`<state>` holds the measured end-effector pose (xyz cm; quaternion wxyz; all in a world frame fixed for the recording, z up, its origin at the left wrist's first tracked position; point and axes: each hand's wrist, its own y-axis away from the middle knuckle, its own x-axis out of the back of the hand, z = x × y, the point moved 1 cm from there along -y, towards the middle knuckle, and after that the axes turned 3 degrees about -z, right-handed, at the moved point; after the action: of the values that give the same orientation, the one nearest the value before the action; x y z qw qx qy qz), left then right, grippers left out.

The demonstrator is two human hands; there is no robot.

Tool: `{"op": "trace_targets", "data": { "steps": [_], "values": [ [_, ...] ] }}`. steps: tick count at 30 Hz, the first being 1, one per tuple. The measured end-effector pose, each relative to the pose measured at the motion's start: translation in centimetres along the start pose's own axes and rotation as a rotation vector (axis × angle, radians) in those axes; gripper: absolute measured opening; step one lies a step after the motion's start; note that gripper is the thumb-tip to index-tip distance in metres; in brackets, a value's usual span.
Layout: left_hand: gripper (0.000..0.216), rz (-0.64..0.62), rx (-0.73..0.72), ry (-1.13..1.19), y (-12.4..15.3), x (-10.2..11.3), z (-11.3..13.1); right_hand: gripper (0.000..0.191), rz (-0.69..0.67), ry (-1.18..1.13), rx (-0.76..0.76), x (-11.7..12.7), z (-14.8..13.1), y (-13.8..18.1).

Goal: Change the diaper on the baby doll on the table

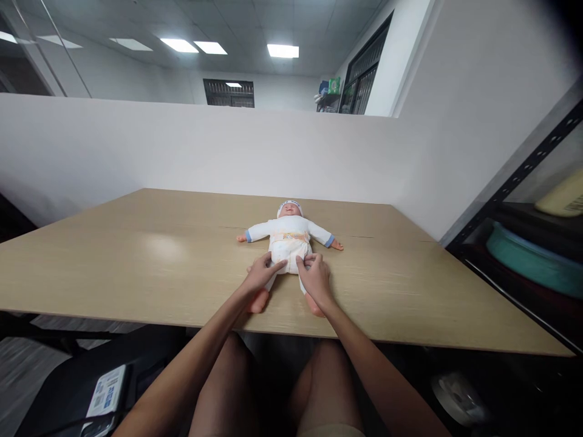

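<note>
A baby doll (289,229) lies on its back on the wooden table, head away from me and arms spread wide. It wears a white top with blue cuffs, a patterned white cap and a white diaper (290,250) with an orange print at the waist. At the diaper's left leg edge, my left hand (263,271) pinches the material between thumb and fingers. My right hand (315,273) does the same at the right leg edge. Both of the doll's bare feet point toward me beneath my wrists.
The wooden table (182,267) reaches to a low white wall (228,152). At the right, a black shelf holds a teal basin (532,258) and a yellowish bottle (565,194). A black chair (54,388) at lower left carries a white labelled package (107,391).
</note>
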<state>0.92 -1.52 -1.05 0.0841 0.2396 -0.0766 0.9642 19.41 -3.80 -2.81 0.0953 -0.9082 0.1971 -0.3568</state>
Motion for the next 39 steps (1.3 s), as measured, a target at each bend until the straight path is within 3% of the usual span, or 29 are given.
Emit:
{"op": "trace_targets", "data": {
  "steps": [3, 6, 13, 19, 23, 29, 39],
  "values": [
    [0.048, -0.008, 0.003, 0.011, -0.1, -0.1, -0.3, 0.041, 0.002, -0.018, -0.013, 0.2, 0.3, 0.1],
    [0.047, -0.012, 0.011, 0.018, -0.3, -0.2, -0.4, 0.031, -0.027, 0.006, 0.002, 0.6, 0.3, 0.3],
    [0.05, -0.042, 0.032, 0.014, -0.1, 0.2, 0.5, 0.03, -0.112, 0.234, 0.047, 1.1, -0.5, 0.7],
    [0.049, -0.085, 0.13, -0.073, -0.4, 0.2, 1.7, 0.037, -0.139, 0.264, 0.014, 1.1, -1.1, 0.1],
    [0.049, -0.065, 0.165, -0.105, -0.9, -0.2, 1.7, 0.032, -0.084, 0.154, 0.005, 0.9, -0.8, 0.2],
    [0.046, -0.042, 0.137, -0.078, -0.8, -0.6, 0.7, 0.025, -0.053, 0.137, 0.05, 1.2, -0.1, 0.8],
    [0.045, -0.05, 0.097, -0.049, -0.8, -0.4, 0.7, 0.04, -0.14, 0.311, 0.059, 1.7, -1.6, 0.5]
  ]
}}
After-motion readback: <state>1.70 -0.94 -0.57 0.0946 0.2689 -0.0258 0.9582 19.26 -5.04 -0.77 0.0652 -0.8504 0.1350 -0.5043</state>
